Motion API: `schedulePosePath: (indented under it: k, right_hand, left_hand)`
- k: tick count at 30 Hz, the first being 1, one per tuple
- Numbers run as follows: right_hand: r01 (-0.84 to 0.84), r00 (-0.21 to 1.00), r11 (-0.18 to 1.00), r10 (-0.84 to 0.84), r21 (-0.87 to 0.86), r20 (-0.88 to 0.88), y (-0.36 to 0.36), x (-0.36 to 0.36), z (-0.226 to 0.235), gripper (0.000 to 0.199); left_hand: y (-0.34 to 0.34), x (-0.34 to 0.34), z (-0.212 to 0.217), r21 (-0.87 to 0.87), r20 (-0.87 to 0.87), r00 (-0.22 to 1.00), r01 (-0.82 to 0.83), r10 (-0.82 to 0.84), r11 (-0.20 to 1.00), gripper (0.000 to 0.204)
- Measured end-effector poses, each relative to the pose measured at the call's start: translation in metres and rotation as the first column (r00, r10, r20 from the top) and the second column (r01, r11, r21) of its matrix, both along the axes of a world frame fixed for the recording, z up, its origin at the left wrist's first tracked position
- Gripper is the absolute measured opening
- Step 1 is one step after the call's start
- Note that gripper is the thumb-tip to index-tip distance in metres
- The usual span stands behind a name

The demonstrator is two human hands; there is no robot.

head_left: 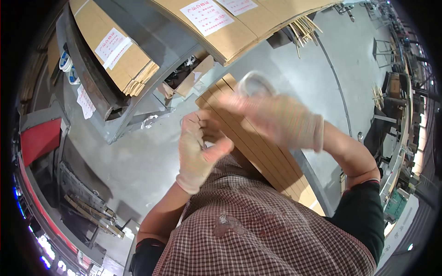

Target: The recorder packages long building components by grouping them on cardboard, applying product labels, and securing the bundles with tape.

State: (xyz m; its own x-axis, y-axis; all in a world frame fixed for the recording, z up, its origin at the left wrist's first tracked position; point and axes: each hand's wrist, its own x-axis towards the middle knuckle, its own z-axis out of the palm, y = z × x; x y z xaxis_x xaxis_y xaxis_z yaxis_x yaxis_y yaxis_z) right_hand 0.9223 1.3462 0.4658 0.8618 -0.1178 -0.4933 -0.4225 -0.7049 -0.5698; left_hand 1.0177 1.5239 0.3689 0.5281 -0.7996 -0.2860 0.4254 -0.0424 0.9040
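My left hand (198, 145), in a pale knit glove with bare fingertips, is held in front of my body. Its fingers curl toward the thumb; whatever may be between them is hidden. Smeared by motion, my gloved right hand (281, 119) reaches across from the right. A white ring-shaped roll (255, 83), also blurred, appears at its far side and seems to be in its grip. Below both hands lies a long brown cardboard piece (271, 158) with dark parallel lines, slanting from far left to near right.
Flat cardboard stacks with white printed labels fill the far side: one stack (115, 46) at left, another (248, 27) at centre. A grey metal frame (133, 122) supports the left one. Thin sticks (304, 32) poke out beyond. A red panel (41, 141) stands far left.
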Motion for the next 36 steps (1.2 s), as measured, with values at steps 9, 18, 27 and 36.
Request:
schedulePosePath:
  k: [9, 18, 27, 36]
  right_hand:
    - [-0.168, 0.985, 0.970, 0.173, -0.174, 0.016, -0.102, -0.017, -0.086, 0.024]
    - [0.527, 0.738, 0.840, -0.528, 0.130, 0.419, -0.024, -0.009, -0.134, 0.023]
    - [0.230, 0.872, 0.946, -0.095, -0.229, 0.481, 0.042, -0.006, -0.105, 0.038]
    - [0.065, 0.978, 0.997, -0.071, 0.038, 0.196, -0.036, -0.005, -0.031, 0.047]
  left_hand:
    - [0.046, 0.006, -0.094, 0.077, -0.239, 0.966, 0.117, -0.095, 0.990, 0.018]
    - [-0.005, -0.008, -0.215, -0.372, -0.376, 0.884, 0.132, -0.279, 0.919, 0.077]
    - [0.030, 0.047, -0.036, -0.091, 0.069, 0.960, 0.278, -0.272, 0.956, 0.018]
    - [-0.062, -0.004, -0.039, 0.084, 0.844, 0.525, 0.077, -0.112, 0.993, 0.069]
